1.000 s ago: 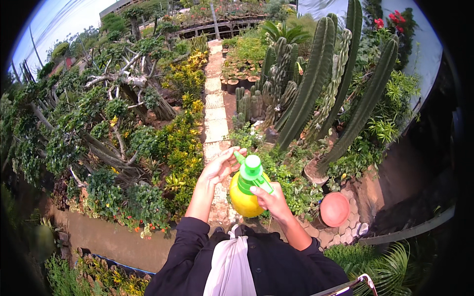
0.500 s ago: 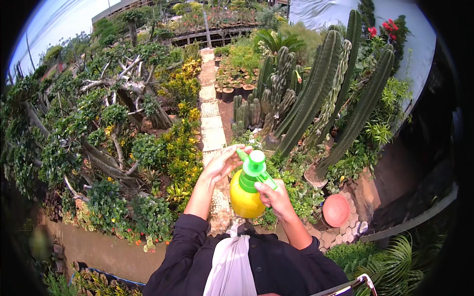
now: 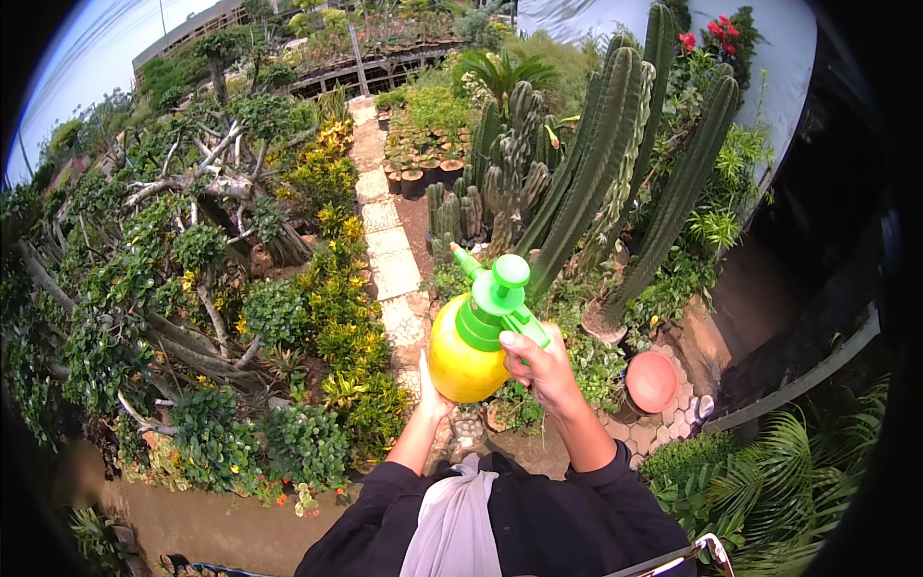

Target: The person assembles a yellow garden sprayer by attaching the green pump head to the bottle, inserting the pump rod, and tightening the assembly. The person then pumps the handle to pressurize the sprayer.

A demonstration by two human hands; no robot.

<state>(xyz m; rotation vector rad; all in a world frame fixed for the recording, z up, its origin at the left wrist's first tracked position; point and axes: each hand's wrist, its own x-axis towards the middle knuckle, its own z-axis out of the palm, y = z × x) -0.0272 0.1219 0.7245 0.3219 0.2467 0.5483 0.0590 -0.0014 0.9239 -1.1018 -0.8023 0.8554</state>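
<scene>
A pump spray bottle [image 3: 463,358] with a yellow body and a green top is held up in front of my chest. My right hand [image 3: 540,367] is wrapped round its green handle, with the thumb near the top. Against the lower left side of the yellow body rests my left hand [image 3: 433,396], its palm supporting the bottle from below; most of its fingers are hidden behind the bottle. The green nozzle points away from me and to the left, with its tip uncovered.
A pale stone path [image 3: 389,252] runs ahead between yellow-leaved shrubs [image 3: 336,279] and tall cacti [image 3: 601,173]. Gnarled bonsai-like trees [image 3: 207,192] spread at left. A round terracotta dish [image 3: 653,382] sits on hexagonal pavers at right. Palm fronds [image 3: 779,490] fill the lower right.
My left hand has moved from the nozzle down to the bottle's lower left side. The bottle is raised and shifted slightly left, and the view has turned a little to the right.
</scene>
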